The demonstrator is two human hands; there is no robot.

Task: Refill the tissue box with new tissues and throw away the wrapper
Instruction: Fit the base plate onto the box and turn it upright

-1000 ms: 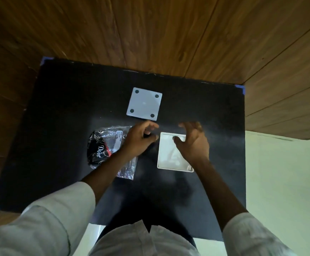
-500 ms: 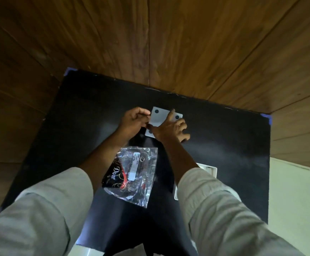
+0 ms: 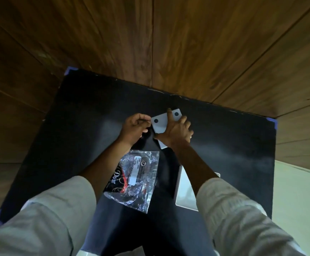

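- Your left hand (image 3: pixel 134 126) pinches the near-left corner of the white panel (image 3: pixel 159 124) with dark dots.
- Your right hand (image 3: pixel 176 133) lies over the panel; whether its grip closes, cannot tell.
- Wrapped tissue pack (image 3: pixel 135 179) lies on the black counter (image 3: pixel 76 126), beside the open white box (image 3: pixel 184 191).

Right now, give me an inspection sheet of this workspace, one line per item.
Surface: black mat on a wooden floor, blue tape at its corners.
Job's things: white square plate with dark round pads at the far side, under both hands; white open tissue box part near right, partly hidden by the right forearm; tissue pack in clear wrapper near centre, unopened as far as I can tell.
Clutter: nothing seen.
Grips: left hand pinches the plate's left corner; right hand lies flat on the plate, fingers spread.
Cables: nothing seen.
Surroundings: pale floor area to the right.
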